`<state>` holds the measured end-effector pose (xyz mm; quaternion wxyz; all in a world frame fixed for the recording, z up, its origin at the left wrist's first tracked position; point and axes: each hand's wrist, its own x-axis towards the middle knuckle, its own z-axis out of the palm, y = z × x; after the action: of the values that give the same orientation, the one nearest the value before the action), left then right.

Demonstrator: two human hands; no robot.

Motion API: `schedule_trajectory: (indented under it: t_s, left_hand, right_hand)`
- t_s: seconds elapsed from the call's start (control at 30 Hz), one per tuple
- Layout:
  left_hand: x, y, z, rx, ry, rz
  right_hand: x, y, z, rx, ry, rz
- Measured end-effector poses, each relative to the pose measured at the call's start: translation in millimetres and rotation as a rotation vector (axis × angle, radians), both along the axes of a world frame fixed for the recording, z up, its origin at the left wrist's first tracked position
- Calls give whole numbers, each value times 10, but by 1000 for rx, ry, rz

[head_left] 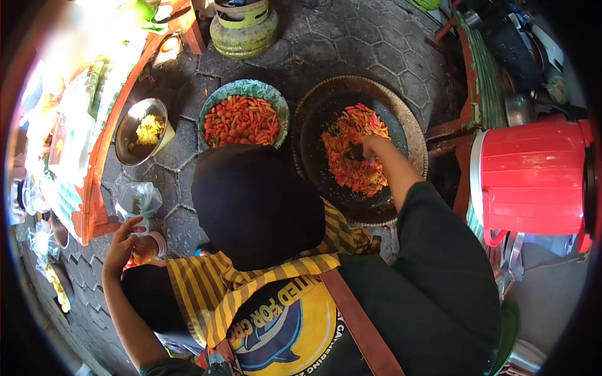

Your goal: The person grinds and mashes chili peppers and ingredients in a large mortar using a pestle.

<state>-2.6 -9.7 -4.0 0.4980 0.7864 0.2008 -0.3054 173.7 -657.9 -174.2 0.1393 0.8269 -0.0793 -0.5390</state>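
My right hand (375, 148) is closed around a dark pestle (357, 151) in a wide, dark stone mortar (320, 174). Coarsely crushed red chili (342, 164) surrounds the pestle, with whole red and orange chilies (369, 119) at the far side. Raised at the left, my left hand (119, 249) is empty with its fingers apart, near a clear plastic bag (139, 199) and a jar with a pinkish lid (157, 243). A green patterned bowl (207, 103) left of the mortar holds red chilies and small round red fruits.
A metal bowl (125, 133) with yellow paste sits at the left beside an orange-edged table (103, 156). Behind stands a green gas cylinder (244, 34). A red lidded container (533, 178) is at the right, by a wooden bench (467, 94). Black cloth (257, 207) fills the near centre.
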Motion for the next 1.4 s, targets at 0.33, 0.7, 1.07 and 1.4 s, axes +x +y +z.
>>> schedule_trajectory:
  t_s: [0.33, 0.7, 1.07, 1.4]
  left_hand:
    - [-26, -9, -10, 75, -13, -22]
    - [-26, 115, -137, 52, 18, -42]
    - [73, -477, -7, 256, -373, -151]
    - [923, -2078, 38, -722, -253, -83]
  right_hand:
    - [-346, 169, 126, 105, -184, -43]
    - [-560, 189, -266, 65, -446, -121]
    - [-732, 180, -173, 122, -636, -110]
    - [-320, 20, 381, 201, -478, -58]
